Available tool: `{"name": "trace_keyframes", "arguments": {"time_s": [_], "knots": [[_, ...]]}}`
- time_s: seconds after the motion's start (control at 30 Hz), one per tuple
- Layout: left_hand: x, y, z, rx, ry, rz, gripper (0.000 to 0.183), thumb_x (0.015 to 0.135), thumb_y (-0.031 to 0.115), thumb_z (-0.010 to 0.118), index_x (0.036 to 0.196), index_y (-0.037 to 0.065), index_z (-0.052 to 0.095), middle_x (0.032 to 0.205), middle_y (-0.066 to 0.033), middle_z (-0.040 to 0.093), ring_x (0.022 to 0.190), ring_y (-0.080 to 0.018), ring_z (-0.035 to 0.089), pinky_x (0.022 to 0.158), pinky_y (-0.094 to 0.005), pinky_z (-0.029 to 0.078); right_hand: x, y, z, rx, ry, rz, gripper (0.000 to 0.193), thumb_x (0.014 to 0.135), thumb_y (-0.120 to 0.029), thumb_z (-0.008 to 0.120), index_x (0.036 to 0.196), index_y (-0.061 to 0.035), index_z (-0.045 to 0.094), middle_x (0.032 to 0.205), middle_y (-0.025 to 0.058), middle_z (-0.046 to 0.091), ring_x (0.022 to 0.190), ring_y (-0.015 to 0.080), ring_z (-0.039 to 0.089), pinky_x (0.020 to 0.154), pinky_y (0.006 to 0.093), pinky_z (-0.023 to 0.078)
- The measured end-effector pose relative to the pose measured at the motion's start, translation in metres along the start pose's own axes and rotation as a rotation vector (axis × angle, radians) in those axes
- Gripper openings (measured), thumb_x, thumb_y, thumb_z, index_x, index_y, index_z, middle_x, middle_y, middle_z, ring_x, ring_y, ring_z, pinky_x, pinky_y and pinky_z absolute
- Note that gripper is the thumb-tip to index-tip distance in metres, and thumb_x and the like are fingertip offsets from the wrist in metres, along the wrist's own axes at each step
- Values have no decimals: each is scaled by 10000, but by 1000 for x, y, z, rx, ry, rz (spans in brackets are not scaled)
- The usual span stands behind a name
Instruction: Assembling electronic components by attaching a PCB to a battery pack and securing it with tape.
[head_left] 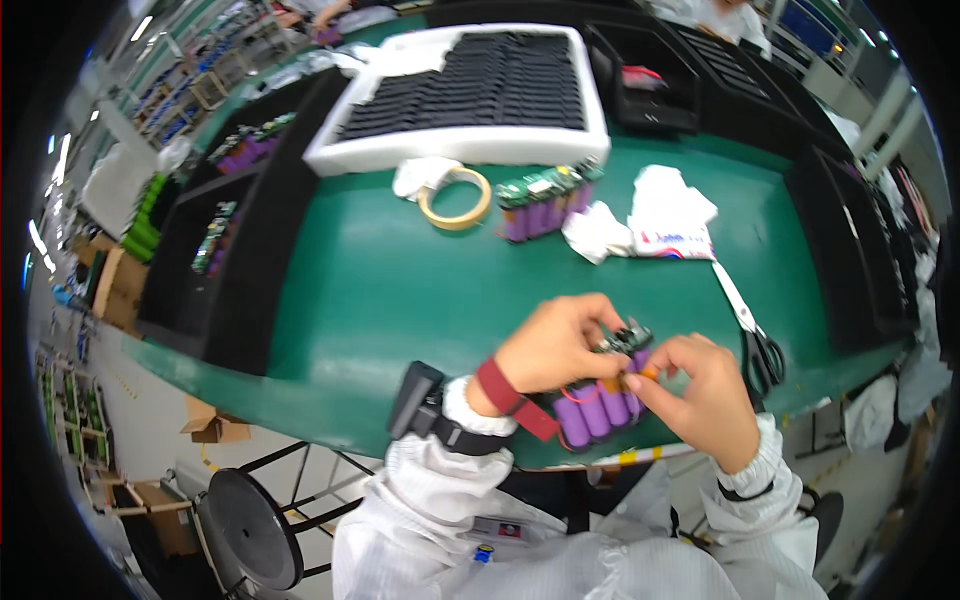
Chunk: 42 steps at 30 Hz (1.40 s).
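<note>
A battery pack of purple cells (592, 414) with a green circuit board (627, 338) at its top sits near the table's front edge. My left hand (562, 345) is closed on its upper part, thumb and fingers at the board. Thumb and fingertips of my right hand (700, 388) pinch at the pack's right side, by a bit of orange tape (648, 374). What lies between those fingertips is too small to make out. A red wire curves along the pack's left side. Farther back stands a second battery pack (545, 203), upright with its board on top.
A tape roll (455, 200), crumpled white wipes (598, 232) and a white packet (672, 215) lie mid-table. Scissors (745, 318) rest at the right. A white foam tray (455, 148) of black parts stands behind. Black bins (290, 215) flank the green table (400, 290). Stool (255, 528) at lower left.
</note>
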<state>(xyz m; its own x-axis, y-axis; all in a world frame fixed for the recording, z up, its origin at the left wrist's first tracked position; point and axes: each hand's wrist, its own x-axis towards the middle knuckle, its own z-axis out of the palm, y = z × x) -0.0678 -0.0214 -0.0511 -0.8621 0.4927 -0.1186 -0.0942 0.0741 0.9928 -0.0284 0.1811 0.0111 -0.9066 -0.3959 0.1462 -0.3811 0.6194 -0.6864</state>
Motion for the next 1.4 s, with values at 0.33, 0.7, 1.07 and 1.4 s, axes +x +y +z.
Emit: {"name": "trace_keyframes", "arguments": {"time_s": [0.33, 0.7, 1.07, 1.4], "knots": [[1, 10, 2, 17, -28, -42, 267, 782, 41, 760, 992, -11, 603, 728, 17, 606, 648, -23, 528, 575, -187, 395, 1, 12, 1, -52, -31, 87, 202, 761, -166, 776, 750, -34, 624, 722, 85, 649, 655, 260, 541, 606, 370, 428], [-1, 14, 3, 27, -43, -59, 270, 772, 26, 749, 987, -17, 591, 721, 9, 607, 653, -26, 528, 581, -195, 400, 3, 10, 0, -90, -83, 138, 196, 770, -166, 766, 746, -29, 628, 715, 95, 645, 671, 284, 556, 625, 398, 434], [1, 18, 4, -2, -38, -86, 278, 764, 18, 750, 992, -12, 593, 767, -4, 627, 678, -33, 543, 603, -195, 419, 0, 7, 7, -122, -14, 133, 191, 751, -134, 760, 712, -23, 610, 687, 117, 633, 661, 322, 566, 621, 419, 443], [0, 16, 3, -12, -20, -100, 279, 767, 21, 754, 995, -7, 596, 788, -13, 643, 677, -34, 558, 598, -190, 421, -3, -8, -1, -97, -37, 92, 182, 752, -91, 750, 718, -17, 588, 698, 129, 629, 673, 334, 573, 625, 427, 444]]}}
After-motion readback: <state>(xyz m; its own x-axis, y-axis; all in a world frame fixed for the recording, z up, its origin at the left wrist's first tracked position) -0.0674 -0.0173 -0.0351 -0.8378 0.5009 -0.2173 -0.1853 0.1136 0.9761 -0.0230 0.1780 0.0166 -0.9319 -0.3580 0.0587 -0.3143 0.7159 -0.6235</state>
